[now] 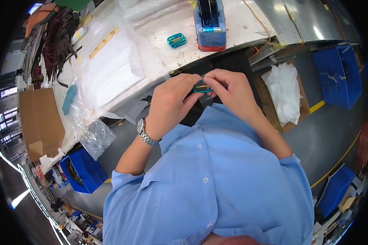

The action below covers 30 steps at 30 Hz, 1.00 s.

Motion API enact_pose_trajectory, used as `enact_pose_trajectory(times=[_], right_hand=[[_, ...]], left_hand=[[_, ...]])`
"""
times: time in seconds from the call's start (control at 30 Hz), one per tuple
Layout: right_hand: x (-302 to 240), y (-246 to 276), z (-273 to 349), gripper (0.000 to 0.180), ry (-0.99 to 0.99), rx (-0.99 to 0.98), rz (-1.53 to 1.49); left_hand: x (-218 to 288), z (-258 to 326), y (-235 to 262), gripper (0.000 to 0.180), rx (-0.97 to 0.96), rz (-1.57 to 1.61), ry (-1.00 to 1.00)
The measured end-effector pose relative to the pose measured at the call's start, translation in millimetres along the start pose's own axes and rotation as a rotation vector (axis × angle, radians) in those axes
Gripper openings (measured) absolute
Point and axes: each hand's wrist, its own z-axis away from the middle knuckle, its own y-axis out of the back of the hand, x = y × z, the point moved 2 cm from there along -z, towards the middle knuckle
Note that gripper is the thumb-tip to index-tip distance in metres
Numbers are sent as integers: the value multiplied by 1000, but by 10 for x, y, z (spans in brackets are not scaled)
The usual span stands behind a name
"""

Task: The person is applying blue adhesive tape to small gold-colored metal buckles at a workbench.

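Observation:
Between my two hands, just off the table's near edge, is a small buckle (201,87) with a teal rim and a gold-coloured bar. My left hand (170,101) pinches its left side, a metal watch on that wrist. The thumb and fingers of my right hand (233,90) close on its right side, and fingertips cover part of the rim. A second teal-rimmed buckle (176,40) lies on the white table (157,43). Farther left, several gold-coloured buckles (104,42) lie in a slanting row on white sheets (116,67).
A blue tape dispenser (211,30) stands at the table's near edge. Clear plastic bags (95,136) hang over the left corner, by a brown cardboard box (41,122). To my right are a carton holding white wrapping (283,94) and a blue bin (335,77).

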Motion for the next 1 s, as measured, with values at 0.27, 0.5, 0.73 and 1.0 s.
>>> enact_pose_trajectory(times=[0.27, 0.5, 0.73, 1.0], right_hand=[[-98, 57, 83, 31, 173, 275, -433], [-400, 541, -18, 24, 412, 678, -264], [-447, 738, -763, 45, 202, 472, 167], [-372, 711, -905, 35, 290, 476, 16]], left_hand=[[-555, -559, 421, 31, 399, -169, -9], [-772, -746, 367, 33, 271, -314, 61], [-295, -950, 487, 38, 455, -275, -209], [-244, -1505, 416, 39, 435, -600, -530]])
